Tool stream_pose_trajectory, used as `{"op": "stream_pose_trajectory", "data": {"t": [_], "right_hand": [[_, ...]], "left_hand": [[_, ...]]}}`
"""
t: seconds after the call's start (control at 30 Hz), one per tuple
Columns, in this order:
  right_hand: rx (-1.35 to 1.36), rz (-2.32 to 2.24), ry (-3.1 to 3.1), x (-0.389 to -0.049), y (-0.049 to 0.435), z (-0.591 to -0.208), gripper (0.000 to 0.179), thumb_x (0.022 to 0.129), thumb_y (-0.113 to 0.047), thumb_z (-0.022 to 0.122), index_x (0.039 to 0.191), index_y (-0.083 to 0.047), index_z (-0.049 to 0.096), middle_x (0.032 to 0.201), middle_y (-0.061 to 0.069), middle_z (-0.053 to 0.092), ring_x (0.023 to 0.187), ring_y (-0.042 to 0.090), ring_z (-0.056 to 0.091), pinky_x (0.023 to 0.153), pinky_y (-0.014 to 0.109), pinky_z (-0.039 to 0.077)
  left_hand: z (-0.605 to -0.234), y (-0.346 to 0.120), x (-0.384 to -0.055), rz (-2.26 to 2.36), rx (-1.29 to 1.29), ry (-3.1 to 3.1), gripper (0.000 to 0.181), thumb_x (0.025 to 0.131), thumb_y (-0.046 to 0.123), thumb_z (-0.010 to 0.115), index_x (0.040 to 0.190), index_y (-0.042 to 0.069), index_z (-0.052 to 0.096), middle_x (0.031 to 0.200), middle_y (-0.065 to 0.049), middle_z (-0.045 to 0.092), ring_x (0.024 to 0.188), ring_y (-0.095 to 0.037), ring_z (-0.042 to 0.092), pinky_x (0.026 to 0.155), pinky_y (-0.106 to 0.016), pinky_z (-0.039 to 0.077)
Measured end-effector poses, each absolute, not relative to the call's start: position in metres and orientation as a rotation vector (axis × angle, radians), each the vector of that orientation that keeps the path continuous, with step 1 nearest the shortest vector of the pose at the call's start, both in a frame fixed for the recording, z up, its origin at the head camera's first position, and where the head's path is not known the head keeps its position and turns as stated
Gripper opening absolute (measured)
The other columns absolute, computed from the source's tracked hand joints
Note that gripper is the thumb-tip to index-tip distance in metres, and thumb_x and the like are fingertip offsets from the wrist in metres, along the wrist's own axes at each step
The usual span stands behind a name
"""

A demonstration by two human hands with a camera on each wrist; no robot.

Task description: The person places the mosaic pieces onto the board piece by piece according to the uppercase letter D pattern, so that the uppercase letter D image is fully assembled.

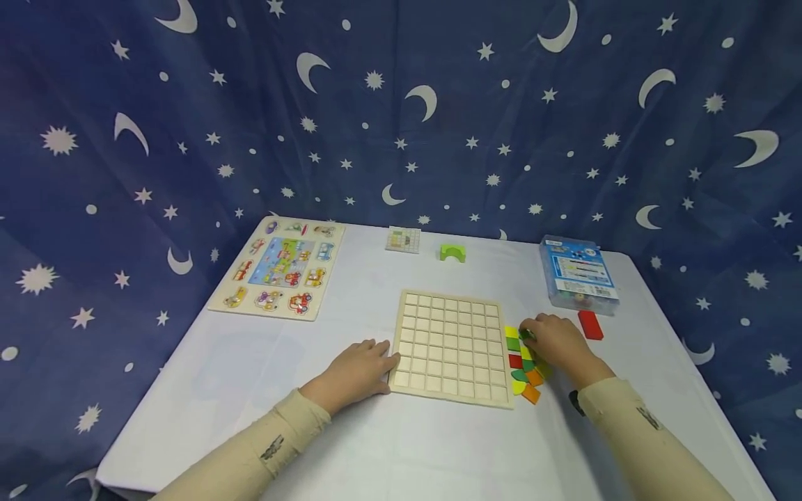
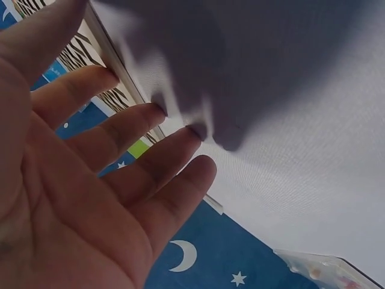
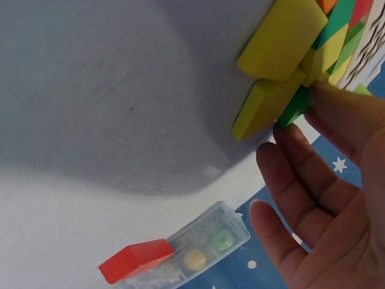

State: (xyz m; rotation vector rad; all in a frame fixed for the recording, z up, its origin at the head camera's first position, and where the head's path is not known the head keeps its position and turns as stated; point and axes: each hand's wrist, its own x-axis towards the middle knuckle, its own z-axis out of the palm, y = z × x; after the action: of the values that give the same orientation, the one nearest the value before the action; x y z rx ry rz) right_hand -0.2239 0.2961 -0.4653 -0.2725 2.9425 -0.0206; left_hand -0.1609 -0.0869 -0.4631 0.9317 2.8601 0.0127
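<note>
A square wooden grid board (image 1: 451, 346) lies on the table between the two hands. At its left edge rests my left hand (image 1: 358, 374), its fingertips touching the rim; the left wrist view shows these fingers (image 2: 120, 135) spread and relaxed. Beside the board's right edge my right hand (image 1: 559, 342) pinches a small green block (image 3: 296, 107) between thumb and forefinger. Flat coloured blocks surround it: yellow blocks (image 3: 283, 39), a red block (image 1: 515, 361), an orange block (image 1: 531, 394) and several green ones. The fingers partly hide the pinched block.
A picture puzzle board (image 1: 326, 278) lies at the back left. Behind the grid stand a small pattern card (image 1: 403, 240) and a light green arch block (image 1: 452, 252). A clear plastic box (image 1: 579, 275) with a red block (image 1: 590, 325) before it sits at the back right.
</note>
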Motion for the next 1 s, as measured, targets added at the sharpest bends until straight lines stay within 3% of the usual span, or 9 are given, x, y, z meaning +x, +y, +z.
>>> {"op": "stream_pose_trajectory", "data": {"t": [0.23,0.53,1.0], "right_hand": [[-0.360,0.013,3.072,-0.230,0.282,-0.462,0.033,0.086,-0.018,0.078,0.115,-0.005,0.070,0.099,0.011,0.068,0.092,0.030,0.061,0.094,0.052,0.049],[-1.076,-0.149,3.135,-0.262,0.185,-0.457,0.016,0.084,-0.016,0.080,0.099,-0.012,0.076,0.093,0.002,0.071,0.085,0.021,0.066,0.078,0.042,0.054],[-1.139,0.021,3.119,-0.277,0.134,-0.470,0.004,0.088,-0.019,0.076,0.084,-0.020,0.075,0.091,-0.003,0.072,0.087,0.019,0.064,0.083,0.042,0.052]], "left_hand": [[-0.465,-0.085,-0.160,-0.042,0.989,2.889,0.061,0.083,0.044,0.075,0.136,0.017,0.062,0.139,-0.013,0.058,0.125,-0.037,0.056,0.101,-0.046,0.048],[-0.467,-0.084,-0.163,-0.091,1.038,2.912,0.061,0.082,0.048,0.074,0.136,0.021,0.062,0.138,-0.011,0.059,0.123,-0.034,0.058,0.098,-0.044,0.050],[-0.472,-0.092,-0.165,-0.110,1.057,2.920,0.061,0.083,0.049,0.073,0.136,0.021,0.062,0.135,-0.011,0.059,0.118,-0.031,0.060,0.092,-0.041,0.053]]}}
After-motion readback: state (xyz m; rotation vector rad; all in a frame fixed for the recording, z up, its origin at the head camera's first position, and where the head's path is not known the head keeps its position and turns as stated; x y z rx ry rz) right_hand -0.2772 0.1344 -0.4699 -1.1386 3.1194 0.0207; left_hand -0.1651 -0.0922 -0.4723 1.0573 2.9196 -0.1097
